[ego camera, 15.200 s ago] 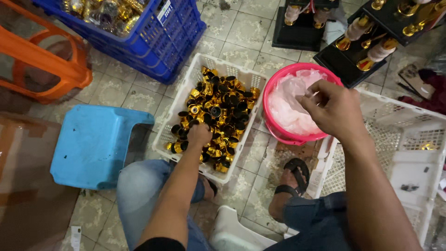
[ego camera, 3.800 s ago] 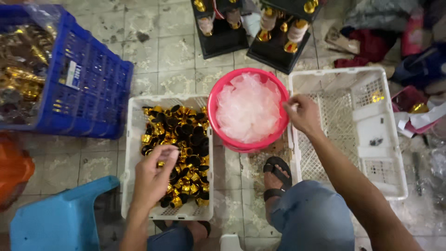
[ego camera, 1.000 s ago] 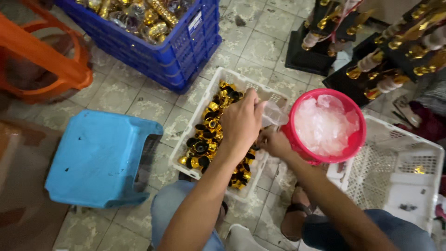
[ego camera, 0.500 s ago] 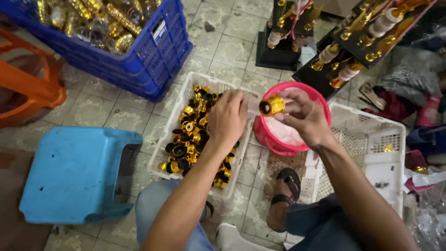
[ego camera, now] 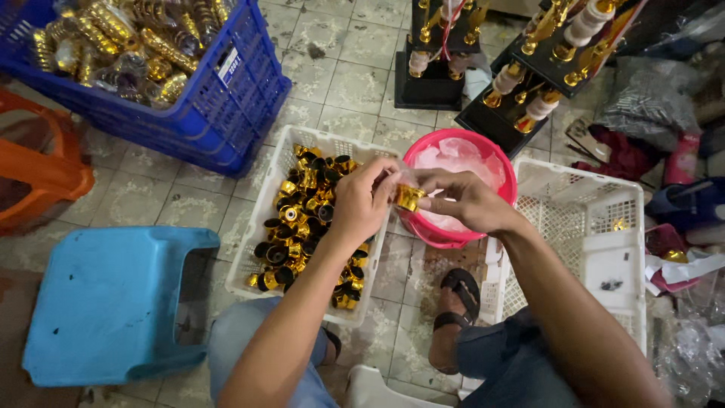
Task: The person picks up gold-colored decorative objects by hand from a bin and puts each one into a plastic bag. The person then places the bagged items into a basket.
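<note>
My left hand and my right hand meet over the gap between a white crate and a pink basin, both pinching one small gold cap with a thin clear plastic wrap around it. The white crate under my left hand holds several gold and black caps. The pink basin beyond my right hand holds clear plastic bags.
A second white crate, nearly bare, stands at the right. A blue crate of gold parts is at the top left. A blue stool, an orange stool and trophies surround me. My sandalled foot rests on the tiled floor.
Since half a second ago both hands have drawn together and lowered, the gold cap staying held between them; the view has shifted slightly.
</note>
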